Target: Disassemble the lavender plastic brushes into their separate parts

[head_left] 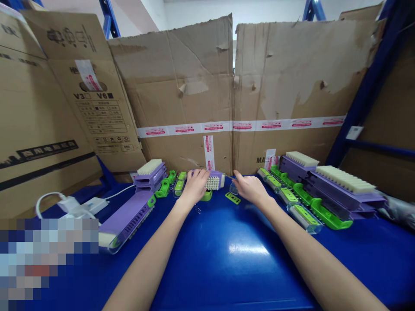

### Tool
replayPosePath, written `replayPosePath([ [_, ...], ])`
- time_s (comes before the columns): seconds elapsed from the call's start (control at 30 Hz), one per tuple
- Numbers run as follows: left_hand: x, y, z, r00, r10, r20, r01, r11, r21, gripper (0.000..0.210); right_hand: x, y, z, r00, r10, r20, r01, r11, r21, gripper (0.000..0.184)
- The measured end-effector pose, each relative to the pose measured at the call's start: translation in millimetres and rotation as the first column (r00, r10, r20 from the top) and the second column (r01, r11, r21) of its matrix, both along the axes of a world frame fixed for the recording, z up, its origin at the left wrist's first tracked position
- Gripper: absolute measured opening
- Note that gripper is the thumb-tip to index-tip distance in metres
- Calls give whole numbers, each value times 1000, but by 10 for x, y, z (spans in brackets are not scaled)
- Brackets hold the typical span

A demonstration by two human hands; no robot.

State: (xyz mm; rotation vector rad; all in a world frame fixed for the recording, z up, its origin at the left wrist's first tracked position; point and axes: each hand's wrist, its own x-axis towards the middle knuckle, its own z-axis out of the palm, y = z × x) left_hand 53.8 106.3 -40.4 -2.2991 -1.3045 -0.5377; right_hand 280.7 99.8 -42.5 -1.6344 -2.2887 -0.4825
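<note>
Currently the left hand (195, 186) lies palm down over a purple brush block (212, 179) with white bristles, fingers curled loosely across its top; whether they actually grip it cannot be told. A green clip (206, 196) shows just below that hand, against the block's underside. The right hand (250, 188) rests beside it on the blue bench (233, 255), fingers partly bent, with a small clear cap (233, 188) at its fingertips; contact looks likely, but a closed hold is not visible. A flat green plate (232, 198) lies loose between the two hands, nearer the right wrist. Risk assessment: the bench surface is glossy, so a clear cap nudged by the fingertips could slide away toward the cardboard boxes (207, 95) beyond the hands, and the loose plate could be swept aside by either wrist. Pressure on the bristle block from a flat palm could tip it off the clip. No open container appears; the boxes stand closed as a back wall. To the right of the right hand, finished purple units (327, 185) lie in a row with green-labelled clear cases (300, 214) just in front. To the left of the left hand lie further green parts (171, 183) and a long purple unit (128, 216).
</note>
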Motion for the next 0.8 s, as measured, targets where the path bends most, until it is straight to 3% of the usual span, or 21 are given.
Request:
replayPosePath([
  [0.17,-37,9,-43,1000,-11,23,10,999,47,55,4,13,-19,992,9,-123,-7,1000,17,45],
  [0.3,-55,4,-51,999,-36,0,36,997,66,56,34,38,-22,951,35,-306,-57,996,-65,45],
  [0.4,-53,-12,-23,999,-40,-33,43,994,98,53,33,62,-39,871,59,-488,-163,971,-175,56],
  [0.5,-22,-37,11,996,-64,-62,74,984,160,49,17,80,-51,740,20,-673,-278,919,-279,70],
  [0.6,44,-68,23,989,-115,-95,132,969,210,49,5,91,-42,651,36,-758,-296,932,-210,72],
  [0.7,106,-90,16,982,-143,-124,168,958,230,51,7,105,-31,644,97,-759,-219,974,-62,67],
  [0.8,120,-96,4,982,-142,-127,169,958,233,52,21,111,-31,595,156,-789,-247,969,5,68],
])
